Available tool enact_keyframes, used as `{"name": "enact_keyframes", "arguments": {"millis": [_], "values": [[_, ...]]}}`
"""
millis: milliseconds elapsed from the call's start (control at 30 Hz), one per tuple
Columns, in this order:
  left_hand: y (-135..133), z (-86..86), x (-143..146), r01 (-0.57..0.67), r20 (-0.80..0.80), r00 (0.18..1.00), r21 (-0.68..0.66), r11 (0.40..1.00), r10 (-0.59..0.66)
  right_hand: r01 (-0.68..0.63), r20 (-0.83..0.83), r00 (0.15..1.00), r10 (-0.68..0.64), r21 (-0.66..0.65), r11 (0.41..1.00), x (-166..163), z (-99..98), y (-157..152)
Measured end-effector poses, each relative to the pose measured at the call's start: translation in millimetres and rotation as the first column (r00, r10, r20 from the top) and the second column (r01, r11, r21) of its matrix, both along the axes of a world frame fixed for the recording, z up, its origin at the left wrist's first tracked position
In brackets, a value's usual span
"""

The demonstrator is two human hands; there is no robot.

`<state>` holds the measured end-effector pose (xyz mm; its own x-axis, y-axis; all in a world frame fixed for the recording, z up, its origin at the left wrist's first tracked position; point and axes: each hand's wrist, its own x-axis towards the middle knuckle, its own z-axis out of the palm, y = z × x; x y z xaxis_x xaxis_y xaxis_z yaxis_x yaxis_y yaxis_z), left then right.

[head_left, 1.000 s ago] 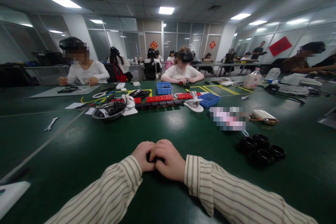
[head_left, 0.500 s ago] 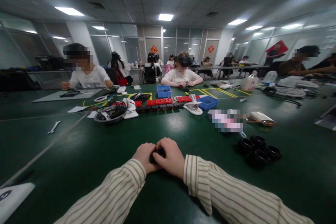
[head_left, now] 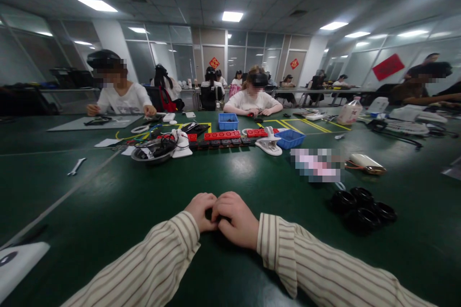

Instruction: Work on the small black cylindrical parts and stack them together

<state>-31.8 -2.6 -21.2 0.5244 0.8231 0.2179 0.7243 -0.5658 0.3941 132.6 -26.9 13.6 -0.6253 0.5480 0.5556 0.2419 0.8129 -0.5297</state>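
My left hand (head_left: 202, 212) and my right hand (head_left: 236, 219) meet low over the green table (head_left: 151, 268), fingers curled inward and touching each other. Between them is a small black object (head_left: 210, 213), mostly covered by the fingers, so its kind cannot be made out. My left fingers close on its left side, while the right hand wraps over it from the other side. Several glossy black ring-like cups (head_left: 363, 218) stand in a cluster to the right of my right hand.
A wrench (head_left: 77, 166) lies at left. Across the middle run red and black blocks (head_left: 223, 139), a white clip stand (head_left: 270, 144), a blue basket (head_left: 290, 139) and a bowl of cables (head_left: 153, 153). A power bank (head_left: 367, 163) lies at right. Co-workers sit opposite.
My right hand has turned further over the black object, which now shows much less than before. The view has shifted slightly, and the hands stay together.
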Motion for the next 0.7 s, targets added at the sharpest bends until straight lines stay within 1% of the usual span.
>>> {"name": "enact_keyframes", "arguments": {"millis": [67,133,233,333,400,500,700], "values": [[1,-0.1,-1,0.013,0.003,1.0,-0.003,1.0,-0.013,-0.007,-0.015,1.0,0.007,0.004,1.0,1,1.7,0],[0,1.9,0,0.017,0.002,1.0,-0.004,1.0,-0.017,0.031,-0.035,0.999,-0.032,-0.003,0.999,1,3.9,-1],[-5,8.1,3,-0.011,0.006,1.0,-0.005,1.0,0.011,0.163,-0.022,0.986,-0.164,-0.032,0.986,1,5.2,-2],[-11,15.2,9,-0.068,-0.015,0.998,-0.004,0.998,0.068,0.305,0.035,0.952,-0.304,-0.047,0.951,0,2.8,-1],[-15,18.5,13,-0.103,-0.046,0.994,0.008,0.995,0.104,0.36,0.067,0.932,-0.356,-0.046,0.932,-2,0.3,0],[-19,20.6,17,-0.136,-0.062,0.988,0.03,0.99,0.138,0.37,0.092,0.926,-0.365,-0.041,0.928,-3,-2.2,2],[-17,16.1,16,-0.125,-0.02,0.992,0.038,0.991,0.126,0.275,0.069,0.959,-0.273,-0.008,0.962,-1,-0.5,4]]}}
